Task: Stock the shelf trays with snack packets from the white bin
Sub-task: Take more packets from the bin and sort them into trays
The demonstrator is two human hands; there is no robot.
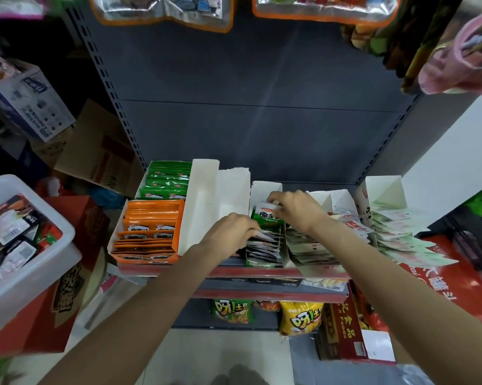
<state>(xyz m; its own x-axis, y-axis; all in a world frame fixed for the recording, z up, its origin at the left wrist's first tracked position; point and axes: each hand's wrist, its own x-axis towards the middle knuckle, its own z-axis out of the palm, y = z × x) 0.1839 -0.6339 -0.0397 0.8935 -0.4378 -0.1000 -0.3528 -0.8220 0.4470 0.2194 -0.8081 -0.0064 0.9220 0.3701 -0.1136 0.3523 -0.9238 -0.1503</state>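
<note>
A narrow white shelf tray holds a row of green and white snack packets. My right hand reaches over it from the right and grips a green packet standing at the back of that row. My left hand rests against the tray's left side, its fingertips pinching the tops of the packets in the middle of the row. The white bin with mixed dark packets stands at the far left on a red carton.
An orange tray and a green tray of packets fill the shelf's left. A tall white tray stands between them and my hands. More white trays with pale packets lie to the right. Chip bags sit below.
</note>
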